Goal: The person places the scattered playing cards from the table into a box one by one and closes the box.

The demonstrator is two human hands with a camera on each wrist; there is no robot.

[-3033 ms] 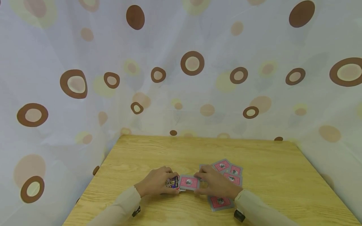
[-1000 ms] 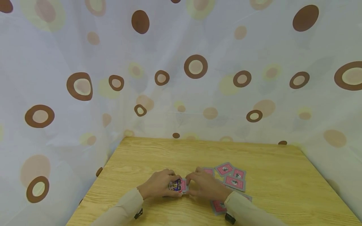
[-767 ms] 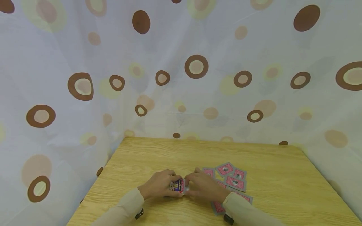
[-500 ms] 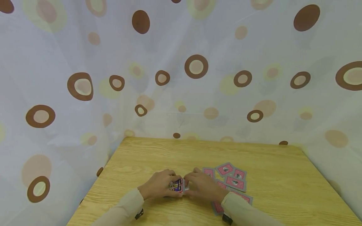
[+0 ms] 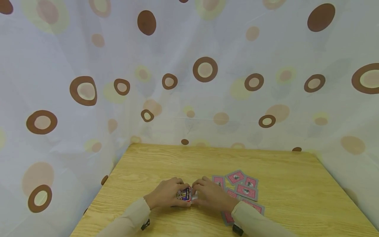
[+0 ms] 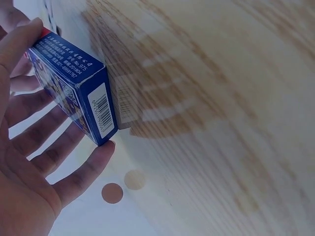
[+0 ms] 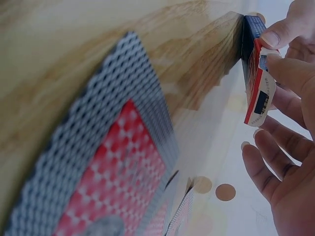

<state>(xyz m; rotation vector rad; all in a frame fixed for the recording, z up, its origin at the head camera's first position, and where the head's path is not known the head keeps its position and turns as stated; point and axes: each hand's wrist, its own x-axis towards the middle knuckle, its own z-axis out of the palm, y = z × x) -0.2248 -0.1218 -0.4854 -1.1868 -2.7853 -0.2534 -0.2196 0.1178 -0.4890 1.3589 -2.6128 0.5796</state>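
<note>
A small blue and red playing-card box (image 5: 184,194) is held above the table in my left hand (image 5: 165,193). The thumb and fingers grip its sides. In the left wrist view the box (image 6: 74,83) shows printed text and a barcode on its closed end. My right hand (image 5: 213,195) is at the box's other end, its thumb and index finger on a white end flap (image 7: 262,96). The remaining right fingers are loosely extended in the right wrist view. No card sticks out of the box.
Several playing cards (image 5: 246,191) lie face down to the right, red-patterned with grey borders, partly under the right forearm. The wooden table (image 5: 165,158) meets a spotted curtain (image 5: 231,108) at the back and sides.
A face-down card between the hands has slid left into the box and out of sight. My right hand has moved left to the box's end; the left hand keeps its grip.
</note>
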